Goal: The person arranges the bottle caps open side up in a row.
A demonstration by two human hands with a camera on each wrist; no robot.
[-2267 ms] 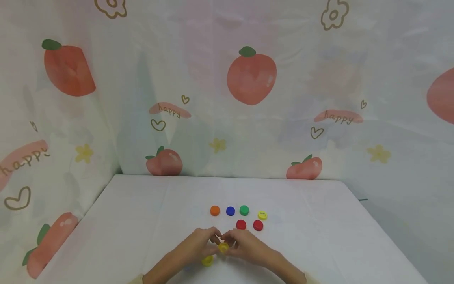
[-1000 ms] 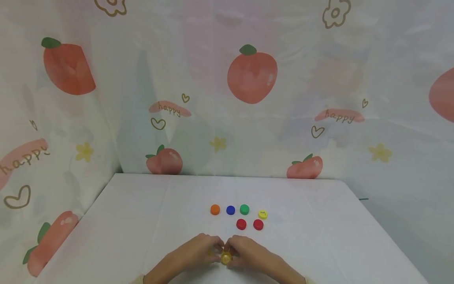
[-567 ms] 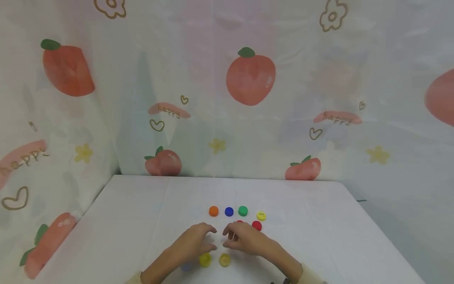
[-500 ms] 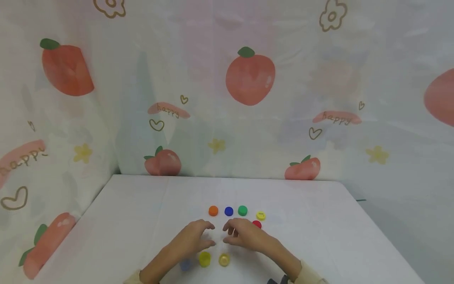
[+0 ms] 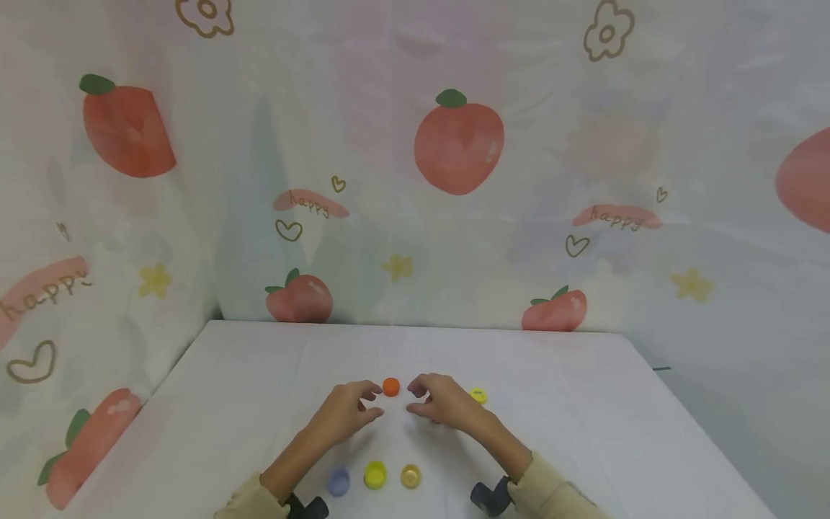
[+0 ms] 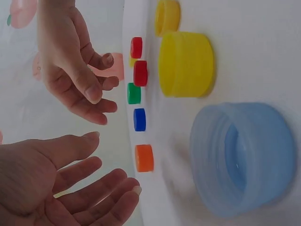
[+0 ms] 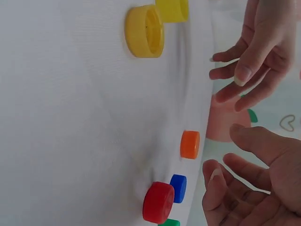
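My left hand (image 5: 344, 409) and right hand (image 5: 446, 401) hover above the table with fingers loosely bent and nothing between them. An orange bottle cap (image 5: 391, 387) lies between them, nearest my left fingertips. In the left wrist view stand a blue cap (image 6: 139, 119), a green cap (image 6: 134, 93) and two red caps (image 6: 140, 73); the right hand mostly covers these in the head view. Nearer to me sit a pale blue cap (image 5: 338, 481), a bright yellow cap (image 5: 375, 475) and a darker yellow cap (image 5: 411, 476), hollow side up.
A small yellow cap (image 5: 478, 395) lies right of my right hand. The white table (image 5: 259, 375) ends at a patterned cloth backdrop (image 5: 363, 144) behind and at the sides. Dark wrist devices (image 5: 491, 496) are strapped under both wrists.
Both hands held the darker yellow cap and set it down beside the bright yellow one. They let go, moved apart and went forward over the far caps.
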